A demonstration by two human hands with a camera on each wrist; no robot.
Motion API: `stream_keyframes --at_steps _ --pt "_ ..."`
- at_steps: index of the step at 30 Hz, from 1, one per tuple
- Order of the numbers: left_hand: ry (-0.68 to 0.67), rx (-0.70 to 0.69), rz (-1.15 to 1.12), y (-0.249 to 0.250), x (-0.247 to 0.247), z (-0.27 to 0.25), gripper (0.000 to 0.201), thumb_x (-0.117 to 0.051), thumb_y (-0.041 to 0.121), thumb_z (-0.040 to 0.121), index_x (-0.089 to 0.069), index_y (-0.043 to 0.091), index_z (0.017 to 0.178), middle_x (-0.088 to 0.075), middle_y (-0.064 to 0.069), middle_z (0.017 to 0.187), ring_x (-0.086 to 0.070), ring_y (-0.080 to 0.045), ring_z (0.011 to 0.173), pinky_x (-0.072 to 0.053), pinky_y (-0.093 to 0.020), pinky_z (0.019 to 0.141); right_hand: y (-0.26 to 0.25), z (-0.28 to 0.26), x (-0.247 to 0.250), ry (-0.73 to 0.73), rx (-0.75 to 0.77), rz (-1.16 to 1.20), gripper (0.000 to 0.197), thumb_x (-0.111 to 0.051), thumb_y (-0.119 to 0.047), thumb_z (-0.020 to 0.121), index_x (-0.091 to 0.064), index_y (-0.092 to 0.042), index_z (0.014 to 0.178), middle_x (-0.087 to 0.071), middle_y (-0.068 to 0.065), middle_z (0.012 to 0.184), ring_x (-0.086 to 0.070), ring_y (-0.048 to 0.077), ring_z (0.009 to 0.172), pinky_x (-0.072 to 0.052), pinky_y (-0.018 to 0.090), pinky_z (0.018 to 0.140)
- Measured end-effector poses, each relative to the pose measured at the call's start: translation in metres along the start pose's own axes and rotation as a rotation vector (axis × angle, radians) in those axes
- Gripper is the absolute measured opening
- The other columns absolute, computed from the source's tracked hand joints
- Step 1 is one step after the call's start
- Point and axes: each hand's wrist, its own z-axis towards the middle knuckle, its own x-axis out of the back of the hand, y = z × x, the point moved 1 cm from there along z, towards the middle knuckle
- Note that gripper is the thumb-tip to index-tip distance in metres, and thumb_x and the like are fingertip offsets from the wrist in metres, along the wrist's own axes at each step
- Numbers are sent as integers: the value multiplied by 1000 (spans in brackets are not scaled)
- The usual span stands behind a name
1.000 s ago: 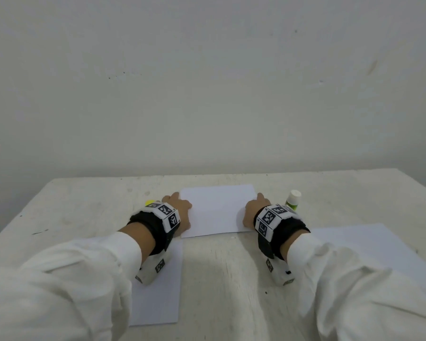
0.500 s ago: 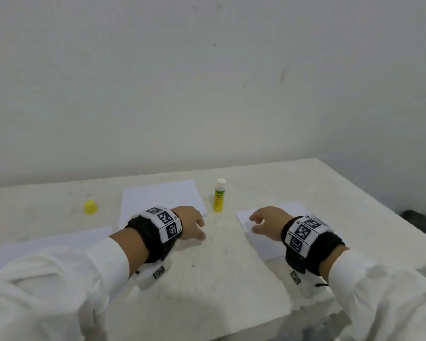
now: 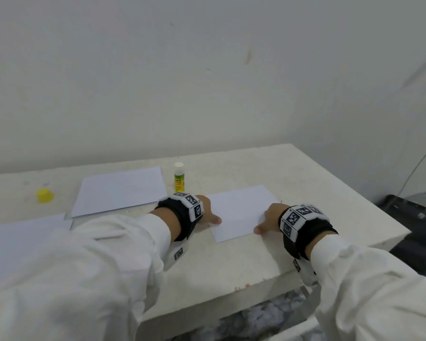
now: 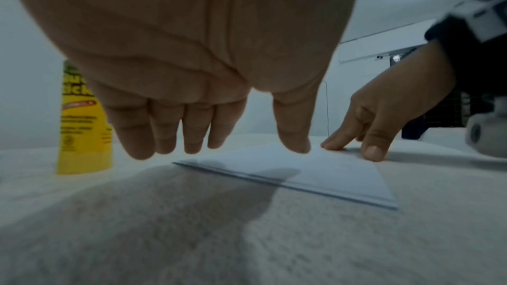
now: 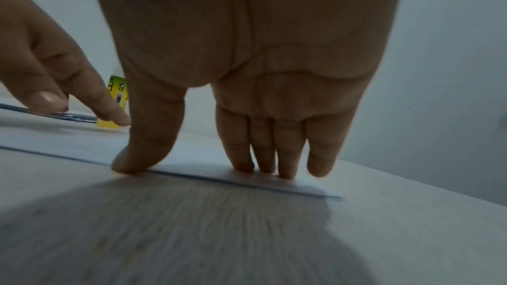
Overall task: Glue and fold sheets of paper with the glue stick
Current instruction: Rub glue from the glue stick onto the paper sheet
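I have both hands, left point(image 3: 207, 212) and right point(image 3: 268, 217), flat with straight fingers on one folded sheet point(image 3: 241, 212); the stack point(image 3: 118, 188) at far left looks unglued.

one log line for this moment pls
left hand open, on folded sheet | right hand open, pressing its edge | glue stick upright, uncapped | cap apart

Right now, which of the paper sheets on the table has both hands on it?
The folded sheet at the right, in front of the glue stick. The left hand and right hand press its ends; the other sheets lie untouched.
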Motion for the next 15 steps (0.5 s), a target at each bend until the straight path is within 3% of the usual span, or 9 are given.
stream_keyframes --at_steps 3,6,9,12,13,15 --pt "8 40 26 6 -6 8 72 -46 69 84 -53 9 123 -58 -12 125 -57 -29 109 -44 -34 93 1 7 0 6 -20 17 65 -63 -61 77 -58 -10 117 -61 7 116 -57 27 110 -42 30 83" --pt "30 85 43 8 -8 15 82 -50 73 79 -49 9 129 -55 -13 127 -56 -30 111 -45 -36 95 0 11 -2 24 -30 41 62 -66 -63 72 -58 -12 105 -62 7 102 -61 27 103 -47 32 87" --pt "4 96 55 10 -3 15 81 -55 75 73 -54 10 121 -61 -10 116 -60 -27 102 -48 -35 91 -1 14 -3 54 -14 16 55 -63 -66 73 -55 -16 95 -65 6 109 -61 27 102 -47 33 88" --pt "-27 90 65 14 4 12 72 -56 70 78 -59 8 116 -60 -8 98 -58 -25 90 -48 -31 87 -2 17 -3 57 0 15 53 -62 -66 73 -56 -17 93 -66 5 108 -61 26 100 -48 34 87" --pt "-27 90 59 16 5 11 73 -57 67 80 -56 6 121 -58 -9 101 -57 -26 93 -47 -32 90 -2 17 -2 55 5 11 53 -62 -66 73 -57 -17 94 -66 5 108 -61 26 100 -47 34 86" --pt "-13 101 9 18 8 11 83 -59 61 83 -39 2 137 -52 -14 126 -52 -29 114 -42 -35 98 -2 18 -2 60 4 6 54 -63 -66 72 -57 -17 93 -66 4 103 -61 26 98 -47 33 85"
